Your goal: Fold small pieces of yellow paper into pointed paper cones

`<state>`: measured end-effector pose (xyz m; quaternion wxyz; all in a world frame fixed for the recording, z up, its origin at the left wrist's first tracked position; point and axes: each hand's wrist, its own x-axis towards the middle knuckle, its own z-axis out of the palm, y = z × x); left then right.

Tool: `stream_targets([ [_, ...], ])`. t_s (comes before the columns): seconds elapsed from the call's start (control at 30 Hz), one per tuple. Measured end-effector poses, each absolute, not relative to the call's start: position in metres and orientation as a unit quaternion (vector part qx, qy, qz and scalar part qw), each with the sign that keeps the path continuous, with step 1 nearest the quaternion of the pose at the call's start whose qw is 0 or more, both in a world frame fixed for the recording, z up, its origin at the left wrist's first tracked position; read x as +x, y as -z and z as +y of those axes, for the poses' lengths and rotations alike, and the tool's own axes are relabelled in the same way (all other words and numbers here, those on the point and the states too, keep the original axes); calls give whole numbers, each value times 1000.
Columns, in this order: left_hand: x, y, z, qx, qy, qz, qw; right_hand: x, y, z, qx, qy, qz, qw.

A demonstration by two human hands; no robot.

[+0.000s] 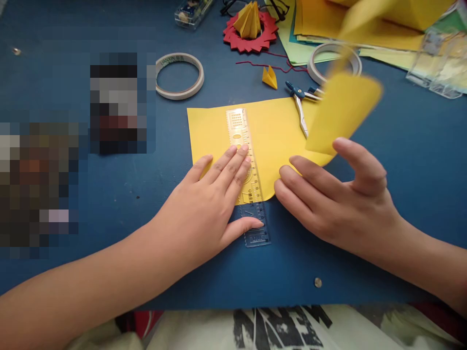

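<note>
My left hand (207, 199) lies flat, fingers spread, pressing a clear plastic ruler (251, 187) onto a sheet of yellow paper (211, 126). The ruler crosses the sheet, and its near end sticks out past the paper's lower edge. My right hand (328, 194) is at the sheet's right side, thumb apart from the fingers, with nothing gripped between them. There a yellow paper flap (343, 112) rises, blurred by motion towards its top. Partly behind the flap, a compass (299, 107) rests on the paper.
Beyond the sheet are two tape rolls (199, 87) (317, 73), a small folded yellow piece (270, 78), red string (255, 63) and a red paper ring (231, 41). Coloured papers (328, 24) and a clear plastic case (438, 63) lie at the back right. Blurred blocks hide the left.
</note>
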<state>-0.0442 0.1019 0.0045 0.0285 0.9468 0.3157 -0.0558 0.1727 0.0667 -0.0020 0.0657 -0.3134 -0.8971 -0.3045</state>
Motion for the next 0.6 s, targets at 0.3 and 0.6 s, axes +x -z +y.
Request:
stream_targets([
  [0.3, -43, -5, 102, 946, 61, 316, 31, 181, 7, 83, -301, 185, -929, 110],
  [0.6, -43, -7, 102, 946, 62, 317, 23, 174, 8, 100, -289, 122, -942, 120],
])
